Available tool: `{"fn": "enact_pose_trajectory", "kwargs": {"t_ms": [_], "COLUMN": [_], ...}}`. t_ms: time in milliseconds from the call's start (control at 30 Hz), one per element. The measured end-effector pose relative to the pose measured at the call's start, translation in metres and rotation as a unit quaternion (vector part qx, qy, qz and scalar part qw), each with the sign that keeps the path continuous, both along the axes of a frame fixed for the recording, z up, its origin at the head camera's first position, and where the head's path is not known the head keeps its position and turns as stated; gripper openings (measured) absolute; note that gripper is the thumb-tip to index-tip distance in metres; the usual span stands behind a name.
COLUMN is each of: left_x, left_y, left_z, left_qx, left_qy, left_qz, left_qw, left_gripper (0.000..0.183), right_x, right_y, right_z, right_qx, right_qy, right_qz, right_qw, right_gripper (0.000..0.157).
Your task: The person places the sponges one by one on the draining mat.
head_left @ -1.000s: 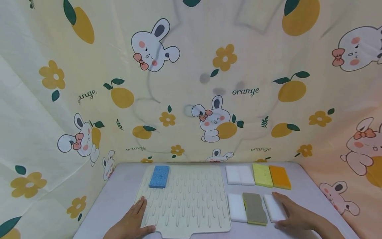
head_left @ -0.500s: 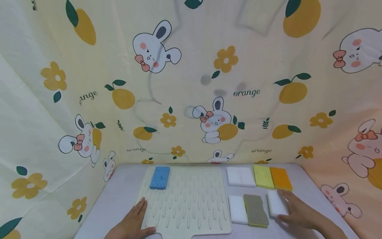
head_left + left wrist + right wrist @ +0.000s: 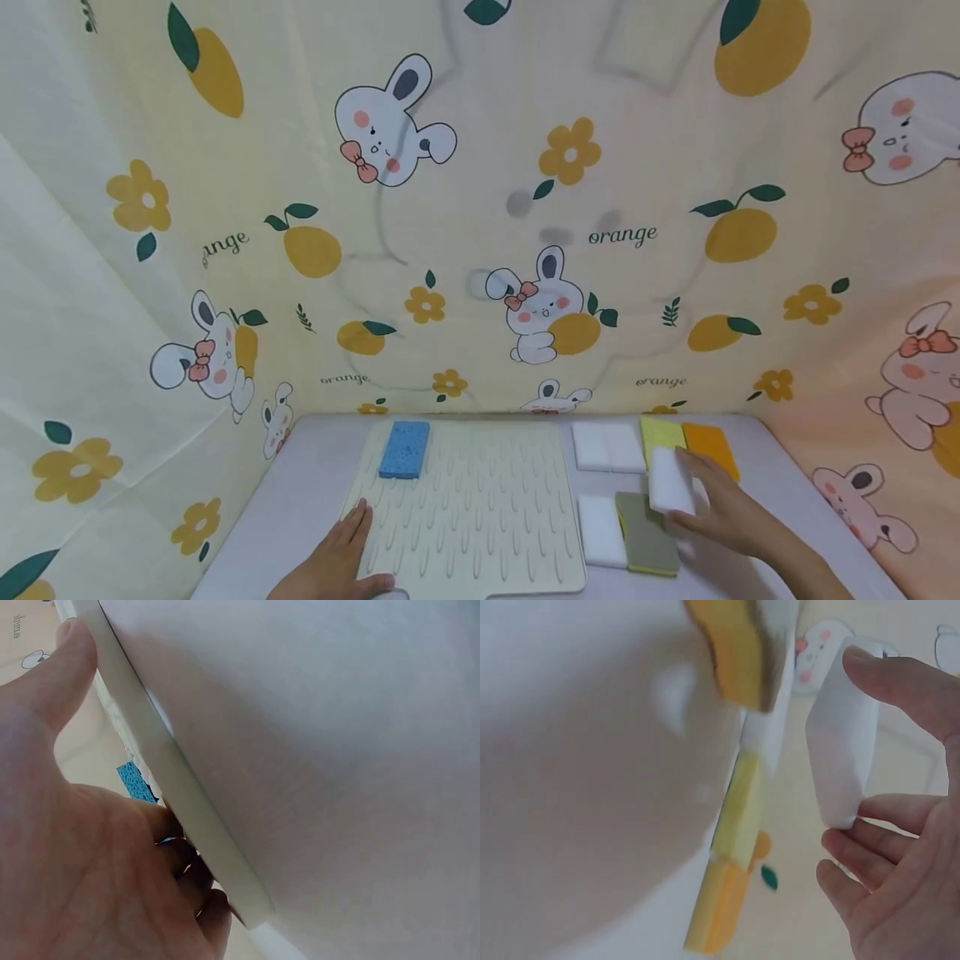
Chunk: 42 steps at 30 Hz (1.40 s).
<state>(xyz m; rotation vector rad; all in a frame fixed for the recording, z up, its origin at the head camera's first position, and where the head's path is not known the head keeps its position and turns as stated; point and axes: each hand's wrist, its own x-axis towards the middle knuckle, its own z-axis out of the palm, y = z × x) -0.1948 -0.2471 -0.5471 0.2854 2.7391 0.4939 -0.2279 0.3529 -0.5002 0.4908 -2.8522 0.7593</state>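
Note:
A white melamine sponge point(image 3: 670, 481) is pinched between the thumb and fingers of my right hand point(image 3: 731, 510), raised above the table. In the right wrist view that white sponge point(image 3: 845, 739) is held at its two ends. My left hand point(image 3: 336, 554) rests at the left edge of a cream ridged board point(image 3: 487, 508), fingers along the side and thumb near the front. The left wrist view shows the board's edge point(image 3: 180, 787) against the fingers and thumb. A blue sponge point(image 3: 406, 450) lies on the board's back left.
Right of the board lie two white sponges point(image 3: 608, 446), a yellow sponge point(image 3: 660, 432) and an orange sponge point(image 3: 712, 450) in the back row. In front are another white sponge point(image 3: 602, 532) and a grey-topped yellow scouring sponge point(image 3: 649, 537). A printed curtain point(image 3: 465, 208) stands behind.
My right hand has lifted the white sponge off the table and carried it up and to the left, now overlapping the yellow sponge. The left hand stays at the board.

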Motion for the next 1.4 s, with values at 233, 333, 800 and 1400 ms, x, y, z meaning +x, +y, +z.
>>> {"fn": "enact_pose_trajectory", "kwargs": {"t_ms": [233,333,800,1400], "left_x": [0.000,0.000,0.002,0.001], "left_y": [0.000,0.000,0.006,0.004], "left_z": [-0.001,-0.002,0.012,0.009], "left_qx": [0.003,0.003,0.000,0.005], "left_qy": [0.004,0.005,-0.012,-0.006], "left_qz": [-0.004,-0.003,0.011,0.005], "left_qw": [1.0000,1.0000,0.9999,1.0000], "left_gripper": [0.121,0.122,0.118,0.117], "right_x": [-0.013,-0.020,-0.046,-0.059], "right_y": [-0.035,-0.051,-0.103,-0.140], "right_z": [0.005,0.006,0.005,0.012], "right_qx": [-0.001,0.003,0.009,0.005], "right_qy": [-0.041,-0.056,-0.047,-0.028], "right_qz": [-0.009,-0.009,0.017,0.062], "right_qw": [0.999,0.998,0.999,0.998], "right_gripper": [0.109,0.109,0.106,0.102]}}
